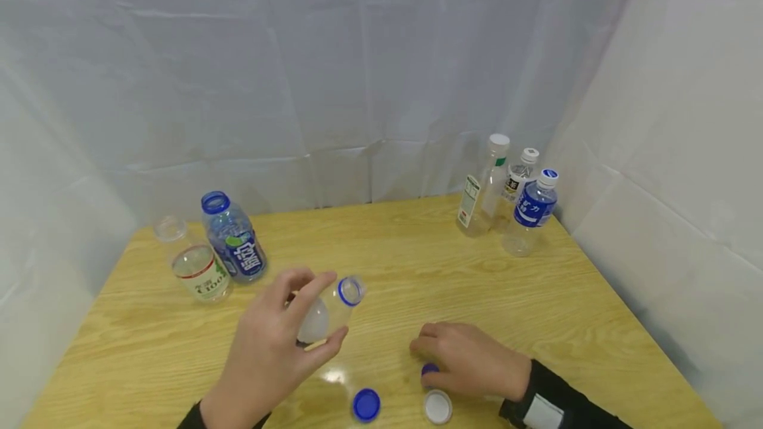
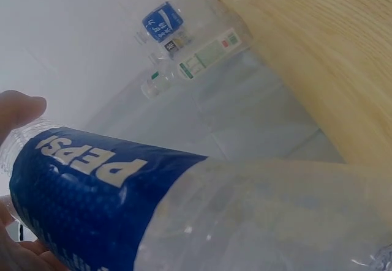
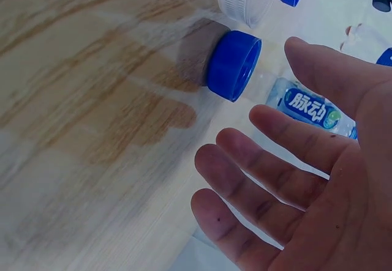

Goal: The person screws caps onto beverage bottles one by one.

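Note:
My left hand [image 1: 268,343] grips a clear Pepsi bottle [image 1: 338,306] above the table, its uncapped neck tipped up to the right. The bottle's blue label [image 2: 92,191] fills the lower left of the left wrist view. My right hand [image 1: 465,359] is low over the table with its fingers around a small blue cap [image 1: 429,369]. In the right wrist view, the loosely bent fingers [image 3: 229,170] are apart from that cap [image 3: 233,66]. A white cap [image 1: 438,407] and a wider blue cap [image 1: 366,405] lie close by, nearer the front.
At the back left stand an uncapped blue-tinted bottle [image 1: 241,243] and an uncapped clear bottle [image 1: 199,270]. Three capped bottles are grouped at the back right: a tall one [image 1: 485,190], a black-and-white labelled one [image 1: 517,181] and a blue-labelled one [image 1: 530,214]. White sheets [image 1: 334,85] enclose the table.

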Tool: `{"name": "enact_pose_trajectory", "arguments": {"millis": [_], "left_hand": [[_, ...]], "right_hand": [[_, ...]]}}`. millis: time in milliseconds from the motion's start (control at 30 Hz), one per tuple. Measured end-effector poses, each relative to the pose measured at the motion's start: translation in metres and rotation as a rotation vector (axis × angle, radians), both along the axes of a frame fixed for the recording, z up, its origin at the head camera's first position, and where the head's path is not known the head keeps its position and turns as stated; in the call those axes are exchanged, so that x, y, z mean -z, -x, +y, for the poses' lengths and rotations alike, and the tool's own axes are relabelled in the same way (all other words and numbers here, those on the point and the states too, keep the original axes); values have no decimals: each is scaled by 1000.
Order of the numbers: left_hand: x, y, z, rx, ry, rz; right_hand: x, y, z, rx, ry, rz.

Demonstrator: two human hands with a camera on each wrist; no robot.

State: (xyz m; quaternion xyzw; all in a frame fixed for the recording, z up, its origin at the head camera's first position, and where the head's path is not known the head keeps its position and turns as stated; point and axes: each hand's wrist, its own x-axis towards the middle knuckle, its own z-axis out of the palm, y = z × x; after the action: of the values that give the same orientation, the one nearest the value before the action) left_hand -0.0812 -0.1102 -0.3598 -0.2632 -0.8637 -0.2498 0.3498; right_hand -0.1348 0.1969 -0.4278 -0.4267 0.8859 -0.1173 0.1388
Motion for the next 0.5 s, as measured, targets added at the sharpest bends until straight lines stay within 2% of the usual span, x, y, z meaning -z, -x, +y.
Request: {"name": "enact_pose_trajectory", "arguments": {"millis": [333, 500], "left_hand": [[6, -3, 4, 2, 9, -32], [9, -4, 5, -1, 8, -32]], "right_hand": [[4, -4, -1, -9, -9, -3], [7, -5, -1, -28, 5, 43]]}}
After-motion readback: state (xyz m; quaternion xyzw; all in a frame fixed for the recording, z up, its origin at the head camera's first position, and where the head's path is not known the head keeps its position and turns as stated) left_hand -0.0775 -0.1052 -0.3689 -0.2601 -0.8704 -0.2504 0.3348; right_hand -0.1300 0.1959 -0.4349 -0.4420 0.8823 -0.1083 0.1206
